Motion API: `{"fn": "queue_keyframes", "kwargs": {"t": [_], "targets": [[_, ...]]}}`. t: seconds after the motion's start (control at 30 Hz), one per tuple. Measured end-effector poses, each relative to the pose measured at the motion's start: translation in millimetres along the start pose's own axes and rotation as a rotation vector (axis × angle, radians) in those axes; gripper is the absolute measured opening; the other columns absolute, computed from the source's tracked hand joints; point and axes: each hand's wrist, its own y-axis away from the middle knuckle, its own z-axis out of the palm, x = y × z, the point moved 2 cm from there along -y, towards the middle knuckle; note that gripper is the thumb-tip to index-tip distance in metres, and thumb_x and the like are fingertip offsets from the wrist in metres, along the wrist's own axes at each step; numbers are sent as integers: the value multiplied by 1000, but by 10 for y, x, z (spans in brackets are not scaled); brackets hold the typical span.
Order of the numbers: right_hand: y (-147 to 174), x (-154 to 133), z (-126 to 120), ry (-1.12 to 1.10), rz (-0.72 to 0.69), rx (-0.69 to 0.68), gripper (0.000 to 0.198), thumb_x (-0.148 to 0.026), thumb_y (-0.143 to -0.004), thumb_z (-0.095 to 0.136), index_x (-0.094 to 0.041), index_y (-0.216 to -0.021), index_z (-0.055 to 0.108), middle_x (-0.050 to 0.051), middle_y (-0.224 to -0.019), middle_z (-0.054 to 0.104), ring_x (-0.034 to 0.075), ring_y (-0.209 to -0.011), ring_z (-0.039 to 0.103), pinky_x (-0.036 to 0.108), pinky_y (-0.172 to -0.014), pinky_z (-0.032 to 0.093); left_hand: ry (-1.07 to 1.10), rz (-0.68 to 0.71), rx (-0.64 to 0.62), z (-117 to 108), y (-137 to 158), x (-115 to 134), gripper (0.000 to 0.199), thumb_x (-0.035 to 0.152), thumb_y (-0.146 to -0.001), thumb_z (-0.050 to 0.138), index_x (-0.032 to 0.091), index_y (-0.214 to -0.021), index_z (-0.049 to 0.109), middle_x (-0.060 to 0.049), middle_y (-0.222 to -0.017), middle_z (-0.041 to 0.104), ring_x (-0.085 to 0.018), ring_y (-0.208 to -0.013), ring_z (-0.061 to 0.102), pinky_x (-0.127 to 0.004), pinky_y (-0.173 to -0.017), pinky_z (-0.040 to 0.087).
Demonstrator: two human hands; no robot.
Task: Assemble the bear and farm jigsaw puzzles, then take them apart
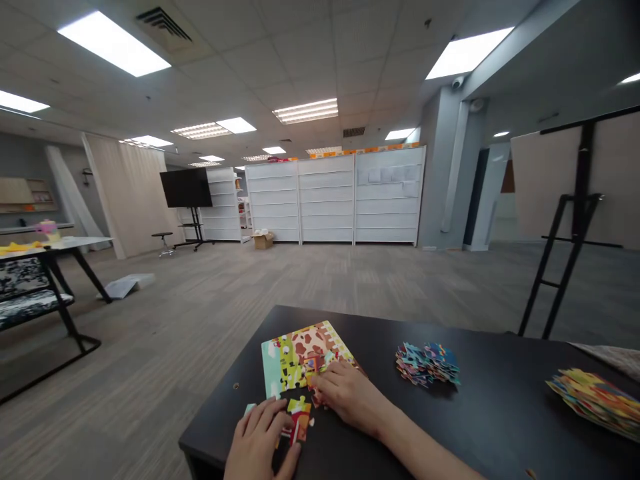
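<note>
A partly assembled jigsaw puzzle (293,348) lies on the dark table, showing a giraffe-like brown pattern, green ground and pale blue. My right hand (350,397) reaches over its lower right part, fingers drawn together at a puzzle piece by the assembled edge. Those fingertips partly hide the piece. Below the puzzle, my left hand (257,440) rests with fingers apart beside loose puzzle pieces (300,415) in red, orange and yellow-green. A pale blue piece (250,407) shows partly behind the left fingers.
To the right on the table (370,327) lie a pile of blue and purple puzzle pieces (427,364) and a yellow-orange pile (597,400). A cloth (613,357) covers the far right edge. An easel-like stand (555,267) rises behind, and white shelves (327,200) line the back.
</note>
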Motion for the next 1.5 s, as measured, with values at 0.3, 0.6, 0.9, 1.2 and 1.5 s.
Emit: {"fn": "queue_keyframes", "kwargs": {"t": [0.3, 0.6, 0.9, 1.2, 1.5], "targets": [[-96, 23, 87, 43, 45, -36, 29, -35, -96, 60, -19, -121, 60, 7, -106, 74, 25, -102, 61, 38, -92, 43, -63, -23, 59, 118, 55, -56, 55, 42, -83, 67, 31, -136, 57, -5, -139, 62, -27, -117, 64, -35, -88, 52], [-46, -13, -119, 16, 69, -9, 10, -26, -92, 57, -20, -92, 65, 5, -90, 73, 23, -93, 60, 35, -88, 43, 10, -48, -50, 128, 64, -286, 58, 43, -81, 71, 28, -136, 60, -10, -137, 63, -32, -120, 63, -40, -93, 57], [88, 71, -63, 11, 264, 1, 32, -50, -88, 66, -20, -98, 70, 8, -102, 70, 29, -101, 59, 43, -93, 44, -36, 67, -2, 58, 34, -229, 34, 47, -81, 74, 48, -115, 71, 3, -124, 72, -28, -108, 69, -41, -86, 61], [48, 133, 52, 60, 308, -48, 18, -29, -95, 55, -19, -102, 68, 9, -106, 69, 28, -105, 60, 45, -100, 40, -50, -13, 31, 135, 76, -393, 24, 49, -88, 66, 32, -99, 78, -5, -112, 76, -28, -106, 72, -38, -84, 63], [107, 303, -33, -27, 286, -132, 36, -6, -86, 51, -23, -113, 67, 8, -110, 70, 25, -110, 59, 36, -97, 39, -29, -236, -63, 139, 320, -932, 33, 22, -91, 50, 36, -104, 77, -1, -128, 69, -29, -122, 63, -45, -94, 58]]}}
